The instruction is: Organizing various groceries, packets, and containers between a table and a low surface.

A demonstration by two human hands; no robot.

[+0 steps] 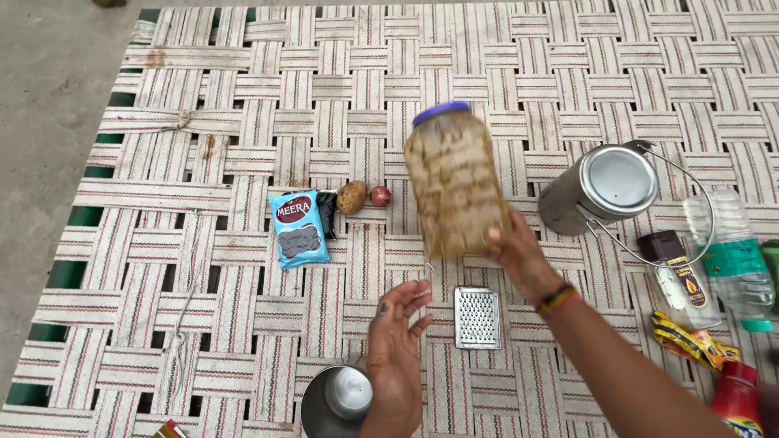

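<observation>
Your right grip (519,255) clasps the tall clear plastic blue-lidded jar (454,182) at its base; your left grip (398,332) is spread empty. It looks bulky and likely slippery; support underneath.

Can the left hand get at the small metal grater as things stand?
Probably yes. The left hand is open and holds nothing, and the grater lies flat just beside it on the woven cot, with nothing between them. The right hand holds the jar.

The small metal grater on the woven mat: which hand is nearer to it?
Left. The left hand hovers open, palm up, just beside the grater. The right hand is above and beyond it, holding up the blue-lidded jar.
</observation>
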